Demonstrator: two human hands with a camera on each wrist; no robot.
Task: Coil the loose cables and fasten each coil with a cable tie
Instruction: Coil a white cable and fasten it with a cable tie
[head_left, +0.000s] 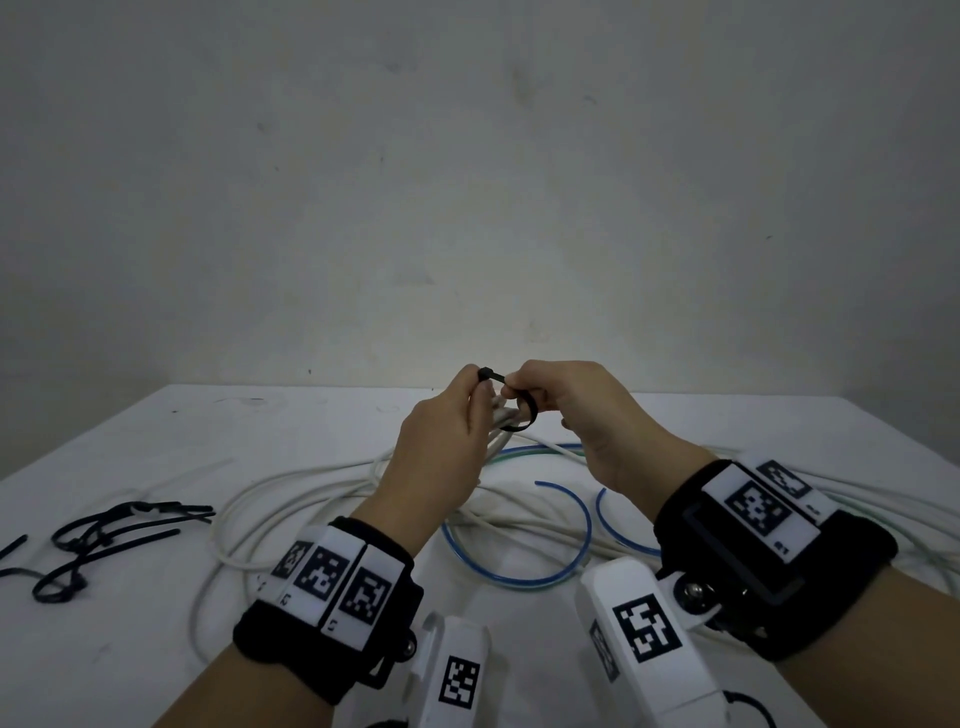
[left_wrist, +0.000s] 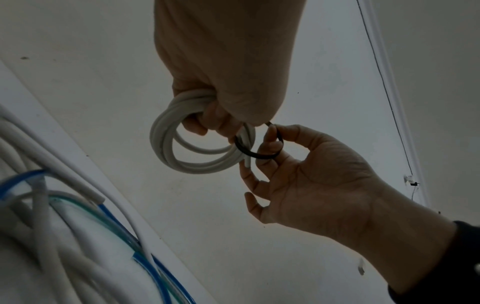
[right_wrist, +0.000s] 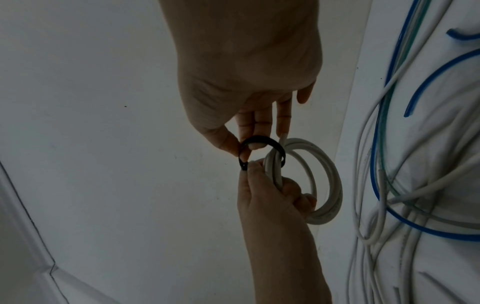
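Left hand (head_left: 441, 431) grips small white cable coil (left_wrist: 182, 142); right hand (head_left: 582, 410) pinches black plastic cable tie (right_wrist: 259, 152) looped round it, not yet tight; white and blue loose cables (head_left: 519, 519) on bench (head_left: 130, 649) remain uncoiled

Counter (head_left: 156, 441): white top, meeting a pale wall at its far edge. On it, centre to right: a loose tangle of white cables (head_left: 291, 499), blue cables (head_left: 566, 566) looping among them, and a green cable (head_left: 524, 453) at the far side. At the left, apart from the tangle: a scatter of black cable ties (head_left: 104, 540), several closed into loops.
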